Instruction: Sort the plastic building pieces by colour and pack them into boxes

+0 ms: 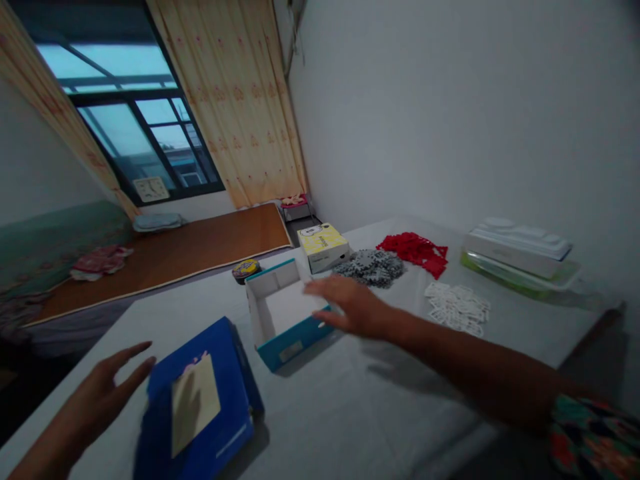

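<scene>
My right hand (pixel 353 307) reaches over the right end of an open, shallow box (pixel 290 348) with blue outside walls and a white inside. Its fingers are stretched, with the thumb apart and close to the box's near right corner; whether they touch the rim I cannot tell. No contents show in the visible part of that box. At the lower left, my left hand (pixel 110 390) is open, thumb and fingers spread, beside a dark blue flat box (pixel 233 393). This box bears a cream panel (pixel 197 407) and lies shut on the white-covered table (pixel 320 427).
Behind the open box stand a round tin (pixel 246 269) and a yellow-and-white box (pixel 323 248). Piles of grey pieces (pixel 373 267), red pieces (pixel 415 252) and white pieces (pixel 457 307) lie to the right. A clear green-bottomed container (pixel 523 283) sits near the wall.
</scene>
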### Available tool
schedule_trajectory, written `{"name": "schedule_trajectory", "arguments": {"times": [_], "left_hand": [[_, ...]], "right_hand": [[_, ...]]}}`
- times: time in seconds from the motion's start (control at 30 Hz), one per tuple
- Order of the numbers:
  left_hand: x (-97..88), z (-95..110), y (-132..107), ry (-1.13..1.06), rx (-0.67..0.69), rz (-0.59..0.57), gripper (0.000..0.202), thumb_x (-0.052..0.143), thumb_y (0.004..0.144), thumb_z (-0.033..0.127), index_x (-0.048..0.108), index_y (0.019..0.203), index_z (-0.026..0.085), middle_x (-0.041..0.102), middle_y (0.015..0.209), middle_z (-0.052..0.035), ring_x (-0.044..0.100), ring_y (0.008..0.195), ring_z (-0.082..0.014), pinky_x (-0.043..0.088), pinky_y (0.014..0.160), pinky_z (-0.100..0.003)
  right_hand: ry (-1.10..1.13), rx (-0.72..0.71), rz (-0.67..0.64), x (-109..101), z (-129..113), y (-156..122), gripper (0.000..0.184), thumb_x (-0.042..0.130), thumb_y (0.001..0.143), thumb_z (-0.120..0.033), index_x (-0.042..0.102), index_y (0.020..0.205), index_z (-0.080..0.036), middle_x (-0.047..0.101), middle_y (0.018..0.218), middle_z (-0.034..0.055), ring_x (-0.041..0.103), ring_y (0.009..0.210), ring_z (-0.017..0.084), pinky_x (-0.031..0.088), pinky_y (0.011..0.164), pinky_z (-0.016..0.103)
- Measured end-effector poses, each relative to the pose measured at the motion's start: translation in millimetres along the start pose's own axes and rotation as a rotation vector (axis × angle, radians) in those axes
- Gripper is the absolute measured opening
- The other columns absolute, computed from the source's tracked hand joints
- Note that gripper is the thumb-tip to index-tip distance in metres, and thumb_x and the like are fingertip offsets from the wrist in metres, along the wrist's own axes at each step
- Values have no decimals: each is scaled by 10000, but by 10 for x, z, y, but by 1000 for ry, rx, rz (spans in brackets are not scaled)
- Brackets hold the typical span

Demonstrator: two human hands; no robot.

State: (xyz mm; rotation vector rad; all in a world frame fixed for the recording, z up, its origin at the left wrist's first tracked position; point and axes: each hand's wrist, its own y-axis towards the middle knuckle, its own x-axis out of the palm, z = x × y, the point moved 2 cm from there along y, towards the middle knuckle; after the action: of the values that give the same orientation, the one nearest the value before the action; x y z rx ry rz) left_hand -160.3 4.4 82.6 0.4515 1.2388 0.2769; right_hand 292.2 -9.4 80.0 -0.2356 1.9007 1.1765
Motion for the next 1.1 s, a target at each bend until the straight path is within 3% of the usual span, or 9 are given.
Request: {"name": "schedule_trajectory", "arguments": {"times": [0.1, 0.17, 0.27, 0.37, 0.43, 0.53, 0.7, 0.83, 1.1], "left_hand": [[69, 617, 84, -60, 76, -68, 553, 449, 831, 681, 658, 1145, 277, 706, 1178, -21, 681, 1049, -294, 612, 751, -412], [219, 1144, 55, -93, 220, -130, 501, 467, 875, 605, 646, 1199, 267, 653, 1279, -50, 632, 1158, -274, 581, 878, -414], [520, 1853, -43, -85, 438, -139, 390, 493, 915, 491, 658, 1191, 270, 642, 1282, -79, 619, 1165, -254, 529, 972, -447], [806, 2300, -110, -12, 551, -119, 283, 508, 932, 342, 664, 1167, 308, 636, 1287, -63, 589, 1194, -269, 511, 962, -510], [942, 2461, -120, 22, 603, -97, 265, 521, 926, 279, 667, 1145, 311, 639, 1278, -57, 575, 1206, -275, 494, 967, -536], [1076, 2565, -103, 53, 668, -83, 275, 536, 910, 218, 665, 1133, 313, 645, 1266, -53, 571, 1208, -273, 481, 966, -544], [1195, 2601, -112, 55, 700, -27, 269, 543, 905, 182, 671, 1107, 306, 664, 1229, -45, 561, 1219, -261, 451, 997, -539], [1241, 2625, -172, 7, 687, 13, 264, 537, 907, 156, 671, 1084, 300, 681, 1195, -32, 570, 1205, -253, 431, 1014, -543], [1274, 2672, -303, -74, 668, 13, 233, 528, 918, 171, 688, 1040, 288, 711, 1130, -19, 581, 1188, -238, 366, 1077, -534]], "right_hand": [[-214, 279, 176, -637, 1130, -313, 417, 528, 941, -321, 558, 1346, -225, 601, 1337, 97, 518, 1247, 269, 411, 1059, 509], [-354, 571, 141, -917, 1843, -614, 518, 561, 910, -330, 498, 1418, -248, 525, 1424, 116, 469, 1291, 320, 411, 1044, 553], [-459, 920, -94, -1055, 2608, -1030, 819, 673, 814, -481, 324, 1527, -281, 286, 1585, 147, 354, 1362, 417, 396, 1025, 617], [-491, 1086, -276, -958, 3042, -1203, 1046, 698, 721, -649, 177, 1566, -320, 85, 1640, 144, 227, 1410, 479, 342, 1026, 683], [-471, 1112, -374, -843, 3239, -1172, 1098, 684, 684, -718, 145, 1567, -351, 35, 1646, 132, 165, 1427, 494, 318, 1020, 712], [-441, 1128, -503, -708, 3483, -1052, 1164, 715, 605, -752, 176, 1561, -364, 91, 1635, 141, 120, 1437, 506, 302, 1020, 719], [-397, 1100, -600, -609, 3718, -983, 1170, 810, 532, -655, 310, 1533, -310, 302, 1554, 176, 370, 1363, 440, 383, 1032, 575], [-451, 1084, -597, -576, 3665, -1007, 1062, 783, 597, -611, 350, 1512, -290, 427, 1463, 180, 500, 1267, 397, 450, 968, 518], [-612, 992, -535, -589, 3456, -1054, 775, 684, 758, -509, 436, 1438, -232, 530, 1312, 197, 594, 1132, 366, 501, 872, 473]]}}
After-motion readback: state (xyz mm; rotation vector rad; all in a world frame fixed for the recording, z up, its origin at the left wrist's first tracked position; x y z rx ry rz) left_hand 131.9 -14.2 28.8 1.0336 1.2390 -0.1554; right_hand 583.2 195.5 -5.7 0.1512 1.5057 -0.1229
